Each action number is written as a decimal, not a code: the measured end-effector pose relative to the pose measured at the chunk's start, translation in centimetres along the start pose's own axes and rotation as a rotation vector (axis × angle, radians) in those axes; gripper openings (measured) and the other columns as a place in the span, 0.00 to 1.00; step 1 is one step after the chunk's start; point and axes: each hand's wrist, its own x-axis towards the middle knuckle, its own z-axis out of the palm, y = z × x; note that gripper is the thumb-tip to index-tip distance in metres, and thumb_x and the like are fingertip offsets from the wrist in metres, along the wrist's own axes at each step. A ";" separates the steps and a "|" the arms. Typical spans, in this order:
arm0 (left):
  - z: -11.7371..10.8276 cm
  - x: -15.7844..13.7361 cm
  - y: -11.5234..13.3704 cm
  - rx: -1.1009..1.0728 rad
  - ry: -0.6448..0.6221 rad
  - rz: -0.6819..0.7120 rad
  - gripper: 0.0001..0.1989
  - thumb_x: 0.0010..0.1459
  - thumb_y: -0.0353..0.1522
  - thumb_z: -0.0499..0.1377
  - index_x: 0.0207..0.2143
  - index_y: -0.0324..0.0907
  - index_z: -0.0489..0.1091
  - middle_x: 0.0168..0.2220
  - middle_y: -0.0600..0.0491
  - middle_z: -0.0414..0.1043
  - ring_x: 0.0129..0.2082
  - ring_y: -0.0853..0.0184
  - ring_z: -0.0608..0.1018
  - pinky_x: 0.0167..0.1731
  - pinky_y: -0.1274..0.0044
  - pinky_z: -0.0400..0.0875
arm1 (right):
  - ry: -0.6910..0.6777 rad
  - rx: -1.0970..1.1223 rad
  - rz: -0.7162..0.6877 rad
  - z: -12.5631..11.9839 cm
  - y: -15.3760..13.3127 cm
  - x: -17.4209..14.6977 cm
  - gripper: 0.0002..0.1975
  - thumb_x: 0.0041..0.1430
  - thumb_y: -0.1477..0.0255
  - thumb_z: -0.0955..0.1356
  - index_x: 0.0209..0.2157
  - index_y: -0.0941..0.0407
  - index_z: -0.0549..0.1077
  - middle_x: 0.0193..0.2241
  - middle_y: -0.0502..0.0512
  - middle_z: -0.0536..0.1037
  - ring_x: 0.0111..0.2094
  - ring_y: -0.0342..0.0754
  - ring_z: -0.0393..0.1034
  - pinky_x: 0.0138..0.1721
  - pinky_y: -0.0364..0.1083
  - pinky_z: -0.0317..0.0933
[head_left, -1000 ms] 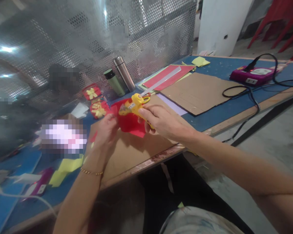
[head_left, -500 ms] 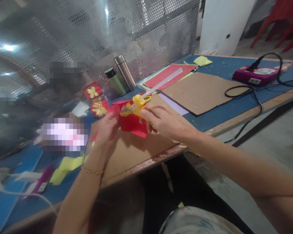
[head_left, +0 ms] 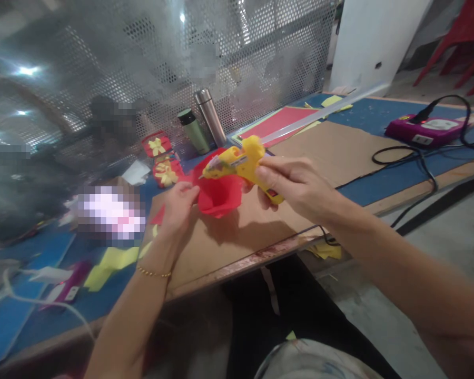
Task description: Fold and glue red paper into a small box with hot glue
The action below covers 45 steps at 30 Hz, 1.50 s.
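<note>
My right hand (head_left: 290, 181) is closed around the handle of a yellow hot glue gun (head_left: 239, 166), with a long clear glue stick (head_left: 324, 113) sticking out of its back end. The gun's nozzle points left, close to my left fingertips. With fingers pinched, my left hand (head_left: 180, 202) grips the left edge of a red paper box (head_left: 220, 199). The box is folded into an open, angular shape, and its hollow faces me. Beneath it lies a brown cardboard sheet (head_left: 237, 239). The gun hides part of the box's back edge.
Behind stand a green bottle (head_left: 194, 131), a steel flask (head_left: 210, 118) and red boxes with yellow bows (head_left: 166, 172). A purple power socket (head_left: 422, 129) with black cable (head_left: 424, 181) sits right. Yellow paper strips (head_left: 112, 266) lie left. A perforated metal panel (head_left: 292, 52) bounds the table's back.
The glue gun has moved right with my right hand, and its glue stick has swung right. The red paper box has turned so that its hollow shows. My left hand still pinches its edge.
</note>
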 end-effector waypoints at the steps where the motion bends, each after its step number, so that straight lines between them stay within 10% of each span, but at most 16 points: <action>1: 0.0 -0.1 0.0 0.048 0.001 0.011 0.12 0.42 0.33 0.70 0.28 0.41 0.71 0.21 0.58 0.72 0.22 0.72 0.72 0.24 0.81 0.64 | 0.027 0.000 -0.019 -0.6 -0.2 -0.4 0.17 0.72 0.61 0.63 0.31 0.55 0.71 0.19 0.47 0.71 0.20 0.40 0.64 0.26 0.43 0.58; 9: 0.4 -0.6 0.7 0.185 -0.054 -0.039 0.08 0.43 0.28 0.65 0.27 0.41 0.68 0.17 0.62 0.62 0.18 0.74 0.65 0.21 0.81 0.55 | 0.332 -0.568 0.034 -8.6 3.4 -0.9 0.14 0.70 0.65 0.62 0.36 0.57 0.76 0.21 0.51 0.71 0.23 0.43 0.64 0.29 0.45 0.58; 15: 0.3 -1.0 0.6 0.243 -0.131 -0.040 0.07 0.43 0.30 0.64 0.27 0.42 0.68 0.20 0.59 0.66 0.20 0.72 0.67 0.22 0.80 0.56 | 0.098 -1.087 0.143 -13.3 9.2 -0.5 0.17 0.66 0.68 0.62 0.51 0.59 0.74 0.47 0.70 0.79 0.48 0.58 0.73 0.46 0.51 0.63; 22: 0.0 -1.4 0.4 0.352 -0.185 0.002 0.05 0.46 0.25 0.60 0.28 0.41 0.67 0.21 0.59 0.65 0.22 0.72 0.67 0.23 0.78 0.56 | -0.058 -1.406 0.185 -14.6 13.1 -1.2 0.20 0.66 0.62 0.60 0.49 0.56 0.76 0.51 0.75 0.77 0.50 0.68 0.74 0.49 0.60 0.67; 27: -0.1 -1.5 0.1 0.338 -0.280 0.063 0.07 0.47 0.25 0.59 0.30 0.42 0.66 0.24 0.59 0.65 0.24 0.71 0.67 0.24 0.77 0.56 | 0.082 -1.325 -0.161 -10.2 8.2 1.6 0.23 0.67 0.59 0.61 0.52 0.57 0.76 0.53 0.73 0.78 0.53 0.71 0.72 0.51 0.66 0.66; 31: 0.0 -1.8 0.5 0.360 -0.366 0.220 0.05 0.47 0.25 0.59 0.28 0.42 0.67 0.27 0.56 0.68 0.27 0.69 0.70 0.28 0.76 0.62 | -0.144 -0.925 -0.327 -2.6 2.9 6.1 0.19 0.69 0.60 0.64 0.52 0.54 0.78 0.48 0.64 0.81 0.50 0.59 0.75 0.51 0.56 0.66; 38: 0.3 -2.3 1.1 0.479 -0.421 0.420 0.08 0.47 0.22 0.57 0.29 0.42 0.70 0.30 0.54 0.73 0.30 0.67 0.72 0.31 0.75 0.64 | -0.816 -0.924 -0.009 4.5 0.9 11.5 0.10 0.61 0.67 0.69 0.38 0.56 0.82 0.35 0.56 0.83 0.34 0.49 0.74 0.34 0.45 0.60; 45: 0.2 -2.1 1.4 0.575 -0.511 0.400 0.09 0.51 0.22 0.56 0.33 0.41 0.70 0.31 0.54 0.73 0.31 0.66 0.72 0.33 0.73 0.63 | -0.817 -1.041 0.004 3.7 4.3 11.1 0.08 0.55 0.68 0.71 0.34 0.55 0.82 0.29 0.54 0.81 0.30 0.48 0.71 0.30 0.44 0.55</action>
